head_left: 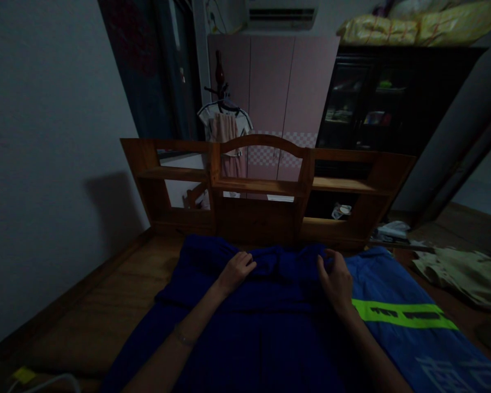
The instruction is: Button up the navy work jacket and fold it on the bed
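Observation:
A dark blue garment (265, 322) lies spread on a wooden bed surface (118, 305) in front of me. My left hand (238, 270) rests on its far edge with the fingers curled down into the cloth. About a hand's width to the right, my right hand (336, 278) pinches a fold of the same edge. A lighter blue garment (413, 333) with a yellow-green reflective stripe (401, 315) lies to the right, partly under the dark one.
A wooden headboard with open shelves (265, 188) stands just beyond the cloth. A khaki garment (458, 273) lies at the right. Behind are a pink wardrobe (278, 87), a dark glass cabinet (376, 103) and a coat stand (223, 109). A white cable (45, 382) lies bottom left.

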`<state>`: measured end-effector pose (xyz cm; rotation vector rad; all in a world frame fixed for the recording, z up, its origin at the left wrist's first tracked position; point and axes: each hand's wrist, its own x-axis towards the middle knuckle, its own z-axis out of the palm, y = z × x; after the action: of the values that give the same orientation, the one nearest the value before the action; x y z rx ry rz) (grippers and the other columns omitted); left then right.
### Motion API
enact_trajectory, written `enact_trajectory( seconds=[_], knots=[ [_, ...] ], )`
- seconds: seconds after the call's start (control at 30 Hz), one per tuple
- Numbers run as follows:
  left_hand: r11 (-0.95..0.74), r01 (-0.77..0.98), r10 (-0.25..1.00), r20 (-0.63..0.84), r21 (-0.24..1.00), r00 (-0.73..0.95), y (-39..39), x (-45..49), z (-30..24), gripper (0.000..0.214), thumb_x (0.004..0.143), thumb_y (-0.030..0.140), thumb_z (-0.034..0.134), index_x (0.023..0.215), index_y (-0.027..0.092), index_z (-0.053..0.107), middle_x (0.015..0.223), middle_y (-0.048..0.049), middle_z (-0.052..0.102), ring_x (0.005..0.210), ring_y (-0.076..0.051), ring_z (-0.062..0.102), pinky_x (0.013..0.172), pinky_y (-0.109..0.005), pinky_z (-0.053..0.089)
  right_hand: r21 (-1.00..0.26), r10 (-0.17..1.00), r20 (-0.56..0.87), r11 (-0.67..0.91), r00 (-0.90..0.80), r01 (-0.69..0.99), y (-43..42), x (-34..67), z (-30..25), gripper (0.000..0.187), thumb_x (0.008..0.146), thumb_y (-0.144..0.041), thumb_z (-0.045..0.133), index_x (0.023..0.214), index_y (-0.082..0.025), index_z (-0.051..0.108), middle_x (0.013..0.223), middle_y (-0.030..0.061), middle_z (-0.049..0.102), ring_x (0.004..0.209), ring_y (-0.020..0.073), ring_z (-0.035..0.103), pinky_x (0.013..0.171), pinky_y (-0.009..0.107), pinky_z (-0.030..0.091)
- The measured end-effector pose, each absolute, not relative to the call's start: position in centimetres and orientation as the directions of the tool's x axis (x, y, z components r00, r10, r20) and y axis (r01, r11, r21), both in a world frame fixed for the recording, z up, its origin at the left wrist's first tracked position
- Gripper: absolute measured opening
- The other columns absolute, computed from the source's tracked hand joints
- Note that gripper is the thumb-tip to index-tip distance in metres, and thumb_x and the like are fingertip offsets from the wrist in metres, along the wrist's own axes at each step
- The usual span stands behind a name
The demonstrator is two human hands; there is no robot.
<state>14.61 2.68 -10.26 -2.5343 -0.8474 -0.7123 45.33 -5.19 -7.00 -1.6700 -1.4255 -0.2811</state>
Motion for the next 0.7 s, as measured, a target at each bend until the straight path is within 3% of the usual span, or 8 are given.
enact_trajectory(
  seconds=[0.1, 0.27, 0.4, 0.5, 0.7],
  knots=[
    [-0.758, 0.623, 0.434, 0.562, -0.195, 0.704, 2.8, 14.6, -10.6, 0.018, 0.089, 0.010, 0.041, 0.095, 0.018, 0.057, 0.095, -0.0089, 0.055, 0.092, -0.022, 0.050, 0.083, -0.037, 0.041, -0.429, 0.727, 0.663, 0.172, 0.179, 0.887, -5.0, 41.4, -4.4, 0.036, 0.093, -0.045, 0.040, 0.115, -0.018, 0.050, 0.107, 0.0097, 0.057, 0.084, 0.0199, 0.056, 0.076, 0.029, 0.042],
    [-0.784, 0.573, 0.418, 0.478, -0.240, 0.773, 2.3, 14.6, -10.3, 0.017, 0.090, 0.012, 0.040, 0.094, 0.019, 0.056, 0.090, -0.0066, 0.056, 0.090, -0.021, 0.052, 0.081, -0.035, 0.041, -0.416, 0.773, 0.607, 0.108, 0.187, 0.903, -1.9, 37.0, -5.4, 0.042, 0.090, -0.049, 0.043, 0.118, -0.018, 0.049, 0.113, 0.0119, 0.052, 0.100, 0.0251, 0.052, 0.078, 0.032, 0.042],
    [-0.807, 0.556, 0.415, 0.478, -0.198, 0.774, 1.4, 14.8, -9.8, 0.020, 0.090, 0.035, 0.046, 0.091, 0.018, 0.056, 0.085, -0.0072, 0.057, 0.085, -0.022, 0.054, 0.077, -0.036, 0.042, -0.376, 0.822, 0.535, 0.024, 0.195, 0.926, 0.2, 36.9, -9.2, 0.040, 0.085, -0.044, 0.052, 0.113, -0.015, 0.053, 0.107, 0.0134, 0.056, 0.103, 0.0294, 0.049, 0.084, 0.039, 0.036],
    [-0.767, 0.629, 0.472, 0.552, -0.127, 0.688, 1.2, 15.0, -9.7, 0.031, 0.088, 0.046, 0.045, 0.085, 0.018, 0.057, 0.080, -0.0079, 0.056, 0.081, -0.022, 0.054, 0.074, -0.037, 0.042, -0.356, 0.850, 0.485, -0.024, 0.207, 0.934, 0.5, 37.7, -11.0, 0.032, 0.083, -0.037, 0.054, 0.108, -0.017, 0.057, 0.101, 0.0118, 0.059, 0.101, 0.0300, 0.049, 0.084, 0.042, 0.033],
    [-0.581, 0.809, 0.632, 0.674, 0.085, 0.383, 2.0, 14.9, -9.1, 0.025, 0.092, 0.032, 0.042, 0.107, 0.019, 0.057, 0.094, -0.0097, 0.058, 0.089, -0.022, 0.056, 0.081, -0.036, 0.043, -0.397, 0.865, 0.470, 0.028, 0.177, 0.918, 0.4, 39.1, -10.7, 0.020, 0.081, -0.026, 0.051, 0.097, -0.017, 0.060, 0.092, 0.0087, 0.063, 0.094, 0.0254, 0.055, 0.084, 0.037, 0.032]
  ],
)
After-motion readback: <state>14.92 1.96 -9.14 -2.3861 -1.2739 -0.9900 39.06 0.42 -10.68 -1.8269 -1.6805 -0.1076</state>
